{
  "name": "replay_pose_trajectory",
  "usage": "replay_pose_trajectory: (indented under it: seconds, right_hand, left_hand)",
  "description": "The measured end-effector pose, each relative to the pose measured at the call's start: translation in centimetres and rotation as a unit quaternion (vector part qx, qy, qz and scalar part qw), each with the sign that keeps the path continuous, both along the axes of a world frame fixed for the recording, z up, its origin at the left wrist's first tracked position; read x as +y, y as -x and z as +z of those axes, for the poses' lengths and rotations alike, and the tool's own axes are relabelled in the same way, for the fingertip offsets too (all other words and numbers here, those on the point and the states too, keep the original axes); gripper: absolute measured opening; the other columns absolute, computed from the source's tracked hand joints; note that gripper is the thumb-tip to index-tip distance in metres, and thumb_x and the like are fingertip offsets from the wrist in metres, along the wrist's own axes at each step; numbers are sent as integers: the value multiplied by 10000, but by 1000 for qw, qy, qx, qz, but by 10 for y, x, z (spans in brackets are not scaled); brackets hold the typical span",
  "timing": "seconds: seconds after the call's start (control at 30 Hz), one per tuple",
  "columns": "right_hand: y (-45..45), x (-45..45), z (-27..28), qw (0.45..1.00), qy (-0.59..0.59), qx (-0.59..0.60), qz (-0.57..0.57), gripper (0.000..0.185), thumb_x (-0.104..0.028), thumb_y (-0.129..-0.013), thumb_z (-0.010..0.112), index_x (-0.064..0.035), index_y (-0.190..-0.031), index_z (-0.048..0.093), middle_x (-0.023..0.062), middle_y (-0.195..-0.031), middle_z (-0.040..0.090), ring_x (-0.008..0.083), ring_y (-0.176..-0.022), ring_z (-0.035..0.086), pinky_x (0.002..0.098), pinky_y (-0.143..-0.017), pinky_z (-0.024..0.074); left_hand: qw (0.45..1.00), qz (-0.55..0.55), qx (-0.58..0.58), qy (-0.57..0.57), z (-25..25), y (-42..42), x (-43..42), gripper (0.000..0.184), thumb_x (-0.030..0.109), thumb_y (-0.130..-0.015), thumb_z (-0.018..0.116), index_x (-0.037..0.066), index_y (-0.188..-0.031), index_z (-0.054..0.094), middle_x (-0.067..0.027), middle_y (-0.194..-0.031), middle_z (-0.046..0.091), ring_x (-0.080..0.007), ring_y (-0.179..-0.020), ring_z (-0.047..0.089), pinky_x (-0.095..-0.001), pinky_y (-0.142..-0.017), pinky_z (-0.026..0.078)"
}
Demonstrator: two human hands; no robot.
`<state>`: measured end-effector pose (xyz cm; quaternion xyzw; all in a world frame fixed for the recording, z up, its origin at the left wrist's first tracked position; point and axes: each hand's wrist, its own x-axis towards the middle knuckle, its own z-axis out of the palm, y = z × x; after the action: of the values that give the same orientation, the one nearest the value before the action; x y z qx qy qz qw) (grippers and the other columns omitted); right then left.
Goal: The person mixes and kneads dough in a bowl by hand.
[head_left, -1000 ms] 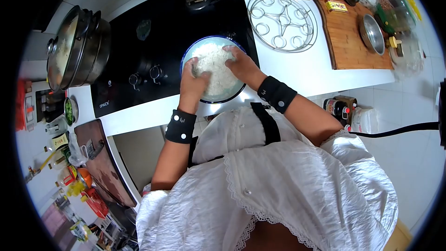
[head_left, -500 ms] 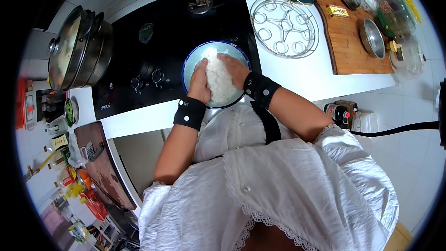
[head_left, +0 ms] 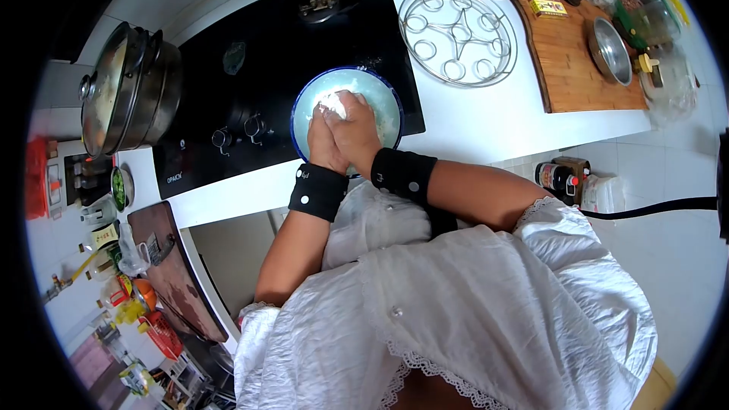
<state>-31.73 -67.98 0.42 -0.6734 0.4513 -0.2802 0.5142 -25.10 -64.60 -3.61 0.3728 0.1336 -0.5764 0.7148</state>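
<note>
Through the head view, I watch from afar as the left hand [head_left: 324,144] and right hand [head_left: 358,130] press together in a closed grip around a white floury lump [head_left: 332,104] inside the blue-rimmed bowl [head_left: 389,106], which looks partly clumped, with white dust seemingly left loose.

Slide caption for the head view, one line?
Left hand and right hand meet around a white, floury mass over a blue-rimmed bowl.

Bowl [head_left: 386,110] looks smooth, rack [head_left: 460,33] shiny mtl, board [head_left: 569,61] wd.
</note>
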Motion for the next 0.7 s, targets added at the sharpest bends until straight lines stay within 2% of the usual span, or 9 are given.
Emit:
replay_pose_trajectory:
  seconds: [0.27, 0.33, 0.37, 0.43, 0.47, 0.57, 0.6, 0.67, 0.7]
  right_hand:
    - [-13, -15, -39, 977, -191, -79, -51, 362, -116, -810, 464, 59, -1125, 433, 204, -1089, 499, 291, -1012, 486, 319, -858, 383]
    - [-12, -11, -31, 978, -182, -89, -54, 356, -118, -791, 485, 57, -1101, 469, 236, -1084, 496, 353, -1009, 475, 356, -862, 384]
    - [-10, -7, -27, 978, -178, -93, -57, 354, -119, -782, 495, 56, -1089, 487, 252, -1081, 495, 384, -1007, 469, 375, -863, 384]
    - [-9, 3, -15, 981, -177, -65, -45, 370, -124, -810, 472, 51, -1136, 449, 216, -1116, 491, 319, -1028, 475, 330, -880, 371]
    - [-7, 7, -9, 982, -177, -50, -41, 379, -126, -825, 461, 49, -1159, 430, 199, -1133, 490, 287, -1038, 479, 308, -888, 365]
    - [-1, 17, 13, 996, -82, 12, -28, 341, -127, -826, 459, 48, -1119, 467, 197, -1123, 494, 294, -1030, 477, 316, -894, 358]
    - [0, 18, 15, 998, -52, 38, -23, 337, -128, -827, 459, 49, -1113, 471, 197, -1122, 494, 295, -1031, 475, 318, -894, 357]
    - [-5, 12, 0, 997, -64, 9, -30, 339, -130, -831, 454, 46, -1121, 465, 193, -1117, 497, 296, -1028, 476, 318, -894, 357]
    - [-7, 7, -9, 997, -69, -5, -33, 341, -130, -833, 452, 44, -1125, 462, 190, -1114, 498, 297, -1027, 477, 318, -894, 357]
  left_hand:
    - [995, 57, -53, -66, 17, 19, -3, 340, 289, -863, 444, 41, -1096, 446, -121, -1027, 525, -243, -908, 540, -344, -731, 477]
    - [992, 71, -66, -76, 23, 20, -4, 351, 306, -866, 437, 35, -1090, 455, -125, -1015, 531, -244, -904, 540, -343, -724, 479]
    - [992, 43, -82, -87, 21, 16, -2, 360, 318, -871, 422, 32, -1085, 462, -128, -1009, 534, -244, -903, 539, -338, -729, 476]
    - [988, -16, -112, -104, 12, 3, 0, 383, 343, -880, 390, 25, -1074, 477, -133, -999, 540, -244, -900, 538, -327, -740, 470]
    - [990, -19, -121, -76, 6, 2, 1, 393, 351, -883, 373, 23, -1071, 482, -135, -997, 541, -244, -900, 538, -322, -747, 465]
    - [991, -26, -133, 2, -22, -2, 6, 422, 368, -893, 318, 20, -1056, 492, -135, -987, 543, -237, -899, 536, -308, -776, 445]
    - [988, -48, -145, 11, -16, -3, 7, 407, 354, -893, 324, 20, -1059, 488, -133, -989, 542, -235, -899, 536, -309, -775, 446]
    - [981, -91, -167, 30, -2, -2, 12, 377, 325, -895, 335, 21, -1064, 479, -130, -994, 540, -230, -898, 535, -311, -771, 447]
    - [990, -72, -125, 4, 6, 1, 11, 362, 311, -895, 344, 21, -1068, 473, -127, -998, 538, -226, -899, 535, -310, -770, 447]
